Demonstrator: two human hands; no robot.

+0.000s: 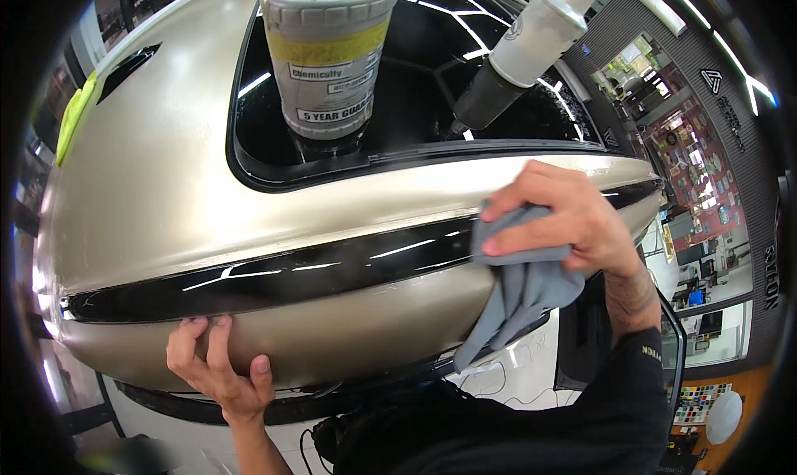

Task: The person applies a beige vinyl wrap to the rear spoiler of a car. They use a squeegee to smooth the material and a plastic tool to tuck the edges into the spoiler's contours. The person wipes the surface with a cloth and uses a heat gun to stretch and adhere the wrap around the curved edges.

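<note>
My right hand [554, 220] grips a bunched grey cloth [531, 291], pressed to the glossy black strip [332, 267] that runs across the champagne-coloured car body [158, 176]. Loose folds of the cloth hang down over the lower panel. My left hand [220, 369] is open, its fingertips resting on the body just below the strip's left part. On the dark glass [415, 76] above stand a silver-grey plastic bottle [326, 89] with a yellow band and, farther right, a spray bottle [527, 51] with a white upper part and a dark base.
A bright yellow-green cloth [76, 119] lies at the car's far left edge. Cables [498, 384] trail over the pale floor below. Glass-fronted rooms and a dark ribbed wall [735, 101] stand to the right, with a board of colour swatches [700, 404] lower down.
</note>
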